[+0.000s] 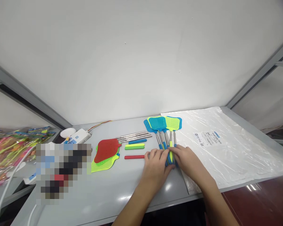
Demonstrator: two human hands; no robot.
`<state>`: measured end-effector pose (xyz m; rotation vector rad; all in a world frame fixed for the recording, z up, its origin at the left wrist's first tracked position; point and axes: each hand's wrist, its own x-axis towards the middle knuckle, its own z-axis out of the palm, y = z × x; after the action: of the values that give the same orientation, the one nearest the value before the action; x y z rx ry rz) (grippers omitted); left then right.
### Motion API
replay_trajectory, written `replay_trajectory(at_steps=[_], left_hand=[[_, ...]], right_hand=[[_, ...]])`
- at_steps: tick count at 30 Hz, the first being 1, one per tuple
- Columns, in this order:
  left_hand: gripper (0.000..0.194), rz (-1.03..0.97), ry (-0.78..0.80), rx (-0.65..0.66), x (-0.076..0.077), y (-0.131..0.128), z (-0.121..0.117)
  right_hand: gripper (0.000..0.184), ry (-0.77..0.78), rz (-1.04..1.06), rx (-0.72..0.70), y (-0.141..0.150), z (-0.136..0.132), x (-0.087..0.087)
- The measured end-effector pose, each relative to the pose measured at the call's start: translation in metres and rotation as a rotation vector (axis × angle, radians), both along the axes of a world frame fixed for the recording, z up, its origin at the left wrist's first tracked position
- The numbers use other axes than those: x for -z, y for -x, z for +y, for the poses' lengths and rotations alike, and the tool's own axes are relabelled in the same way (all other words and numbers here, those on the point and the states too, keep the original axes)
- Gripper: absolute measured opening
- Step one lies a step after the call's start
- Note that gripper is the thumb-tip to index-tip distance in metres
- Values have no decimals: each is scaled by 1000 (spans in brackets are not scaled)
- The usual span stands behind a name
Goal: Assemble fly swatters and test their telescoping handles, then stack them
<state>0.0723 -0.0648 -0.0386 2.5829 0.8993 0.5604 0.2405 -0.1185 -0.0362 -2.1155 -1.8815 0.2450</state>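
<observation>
Several fly swatters with blue and yellow-green heads lie in a bunch, heads toward the wall and metal rods running to blue and yellow handles. My left hand is closed over the handles from the left, its thumb near their lower ends. From the right, my right hand grips the same handles, fingers close beside the yellow one. Part of the handles is hidden under my fingers. Beside my left hand lies a loose red handle, with yellow and green handles and a blue handle beyond it.
Red, green and yellow swatter heads are stacked to the left. Bare metal rods lie behind the loose handles. A white plastic bag covers the right side of the table. A power strip and wrapped colourful goods are at far left.
</observation>
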Motion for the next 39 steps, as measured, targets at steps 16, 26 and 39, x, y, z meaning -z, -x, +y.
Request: replay_trajectory(at_steps=[16, 26, 39], left_hand=[[27, -41, -15, 38, 0, -5, -1], [19, -46, -60, 84, 7, 0, -3], [11, -103, -90, 121, 10, 4, -4]], right_hand=[[20, -17, -205, -277, -22, 7, -26], [28, -103, -112, -133, -20, 7, -13], [24, -47, -215, 122, 7, 45, -13]])
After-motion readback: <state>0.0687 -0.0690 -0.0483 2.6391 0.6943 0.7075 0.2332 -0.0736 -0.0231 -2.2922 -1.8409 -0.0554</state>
